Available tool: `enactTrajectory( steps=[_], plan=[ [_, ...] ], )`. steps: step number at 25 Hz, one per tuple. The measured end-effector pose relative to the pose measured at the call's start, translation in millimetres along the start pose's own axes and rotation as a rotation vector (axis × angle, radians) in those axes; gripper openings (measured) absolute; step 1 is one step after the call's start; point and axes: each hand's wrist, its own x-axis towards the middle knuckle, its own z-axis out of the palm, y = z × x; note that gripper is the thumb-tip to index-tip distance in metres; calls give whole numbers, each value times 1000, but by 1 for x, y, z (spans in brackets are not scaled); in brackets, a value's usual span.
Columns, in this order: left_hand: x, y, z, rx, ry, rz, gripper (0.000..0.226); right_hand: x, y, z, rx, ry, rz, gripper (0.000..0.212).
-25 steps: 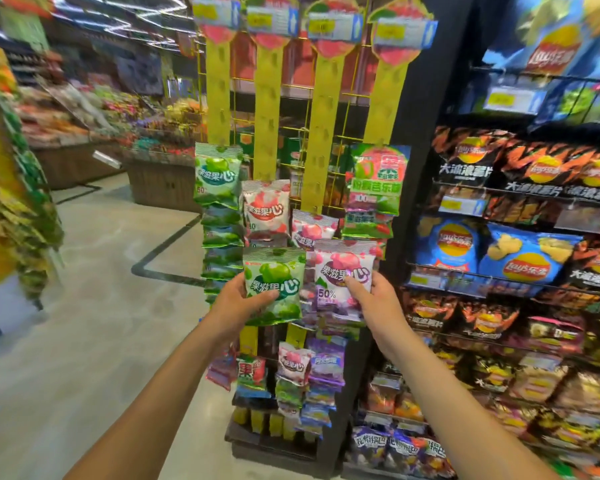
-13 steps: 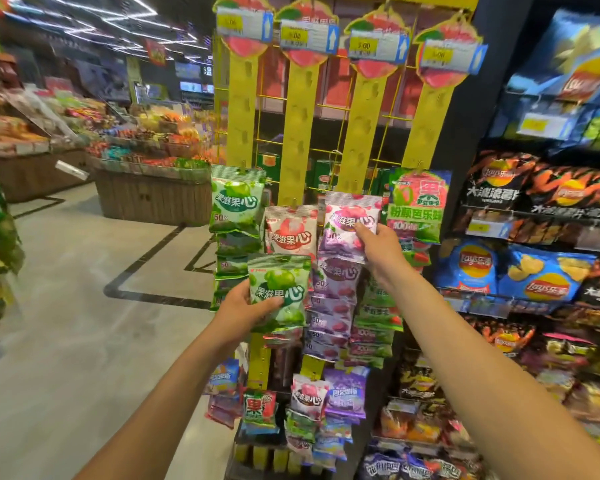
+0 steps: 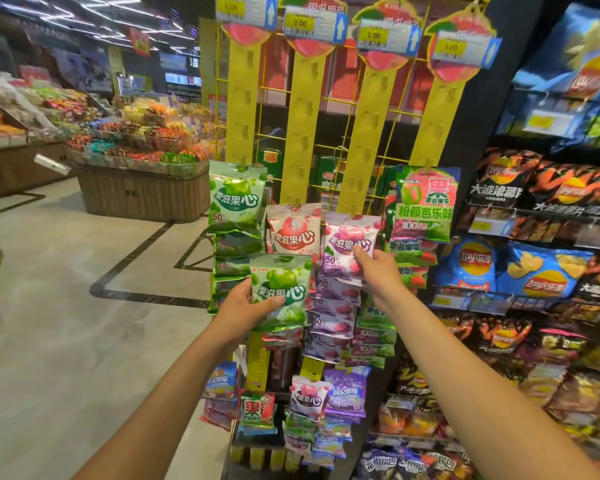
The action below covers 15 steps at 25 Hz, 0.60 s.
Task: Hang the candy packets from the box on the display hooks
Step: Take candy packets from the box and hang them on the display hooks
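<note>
Four yellow hanging strips with hooks run down a wire rack. My left hand grips a green apple candy packet in front of the rack, below the second strip. My right hand pinches the lower right part of a purple candy packet whose top sits at a hook on the third strip. Green packets hang on the first strip, a red-and-white packet on the second, green-and-pink packets on the fourth. The box is out of view.
Shelves of crisp bags fill the right side, close to my right arm. A wooden produce stand is at the left across an open grey floor. More packets hang low on the rack.
My right hand has lifted the purple packet up to the third strip's hook and slid down to its lower edge. My left hand has kept the green packet at about the same place.
</note>
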Motion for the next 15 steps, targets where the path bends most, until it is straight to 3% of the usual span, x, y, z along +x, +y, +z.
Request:
enactTrajectory(
  steps=[1,5,6,9,12,15],
  plan=[
    [0,1,0,-9,4,3,35,-2,2,-1,1,-6,-3,59],
    [2,1,-1,-33,-15,4,51,-25,17,-6,75,-12,8,35],
    [2,4,1,-39,-16,8,47,-33,21,-8,89,-26,23,32],
    [5,6,2,-40,-34,18,34,-45,38,-13,23,-33,71,36],
    [7,12,-2,-44,-55,34,41,-54,46,-10,-73,-78,175,42],
    [9,22,-7,-9,-43,49,44,-62,35,1,-104,-145,99,32]
  ],
)
